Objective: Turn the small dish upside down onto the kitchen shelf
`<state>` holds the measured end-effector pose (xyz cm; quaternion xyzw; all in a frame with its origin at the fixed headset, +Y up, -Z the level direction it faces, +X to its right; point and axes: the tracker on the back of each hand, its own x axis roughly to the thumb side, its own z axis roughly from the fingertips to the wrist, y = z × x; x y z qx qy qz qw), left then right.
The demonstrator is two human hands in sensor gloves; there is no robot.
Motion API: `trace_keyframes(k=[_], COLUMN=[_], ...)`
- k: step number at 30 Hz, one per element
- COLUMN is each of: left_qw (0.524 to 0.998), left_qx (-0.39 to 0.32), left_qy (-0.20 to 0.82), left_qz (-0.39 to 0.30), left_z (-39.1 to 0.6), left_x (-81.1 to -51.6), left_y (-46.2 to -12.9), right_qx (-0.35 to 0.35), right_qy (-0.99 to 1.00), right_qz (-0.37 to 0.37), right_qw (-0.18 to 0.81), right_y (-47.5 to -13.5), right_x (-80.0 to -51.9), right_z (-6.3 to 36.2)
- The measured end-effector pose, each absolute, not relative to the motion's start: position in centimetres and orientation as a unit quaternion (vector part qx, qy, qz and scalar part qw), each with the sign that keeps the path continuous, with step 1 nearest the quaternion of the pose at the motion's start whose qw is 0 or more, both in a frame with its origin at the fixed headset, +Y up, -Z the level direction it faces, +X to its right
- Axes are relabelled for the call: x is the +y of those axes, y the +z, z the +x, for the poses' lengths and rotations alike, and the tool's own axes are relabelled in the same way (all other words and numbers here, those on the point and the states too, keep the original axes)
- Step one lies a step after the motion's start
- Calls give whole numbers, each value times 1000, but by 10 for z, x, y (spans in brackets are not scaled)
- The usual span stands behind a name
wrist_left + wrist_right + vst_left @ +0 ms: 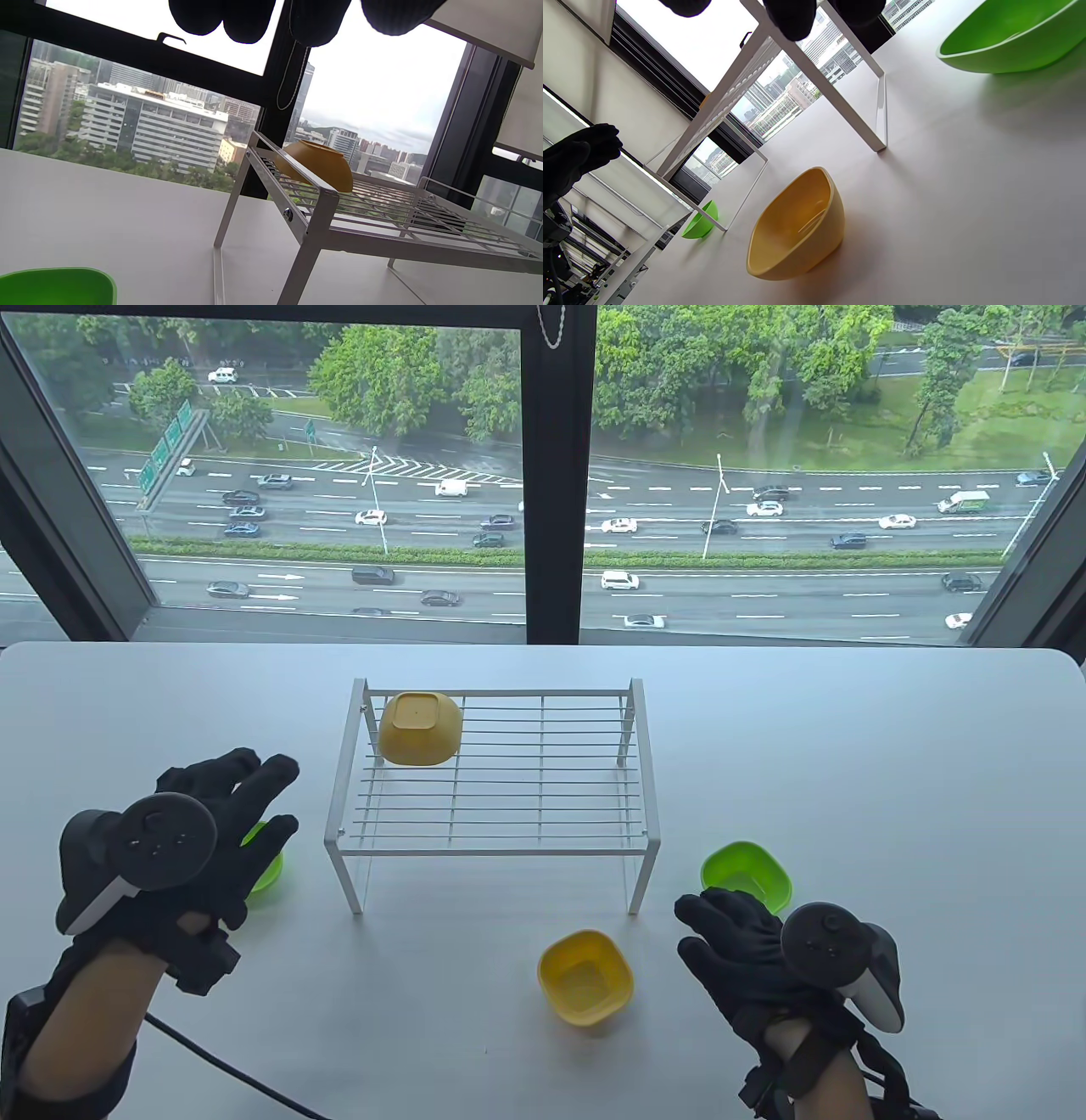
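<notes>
A white wire kitchen shelf (pixel 492 848) stands mid-table. A yellow dish (pixel 420 728) lies upside down on its back left corner; it also shows in the left wrist view (pixel 318 163). A second yellow dish (pixel 585 977) sits upright on the table in front of the shelf, seen too in the right wrist view (pixel 797 226). A green dish (pixel 267 869) sits left of the shelf, partly under my left hand (pixel 246 806), which hovers over it with fingers spread, holding nothing. My right hand (pixel 721 942) is open and empty, just right of the upright yellow dish.
Another green dish (pixel 747 875) sits upright on the table right of the shelf, just beyond my right hand; it shows in the right wrist view (pixel 1009 38). A black cable (pixel 229 1069) trails from my left wrist across the table's near edge.
</notes>
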<state>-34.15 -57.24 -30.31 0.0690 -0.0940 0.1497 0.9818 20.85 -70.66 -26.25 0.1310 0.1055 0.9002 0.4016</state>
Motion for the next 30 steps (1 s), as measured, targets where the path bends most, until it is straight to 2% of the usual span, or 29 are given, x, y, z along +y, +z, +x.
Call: trace_keyframes(k=[8, 17, 30], left_qw=[978, 976, 986], left_qx=[-52, -42, -3], left_qy=[197, 207, 157], left_qz=[53, 49, -56], left_z=[-380, -390, -400], left_x=[-615, -648, -702], left_y=[-297, -311, -327], right_qx=[108, 129, 143], right_qy=[900, 903, 903], right_qz=[124, 117, 115], right_qw=[404, 393, 388], right_y=[-262, -262, -265], right_x=[-707, -715, -718], right_z=[209, 207, 205])
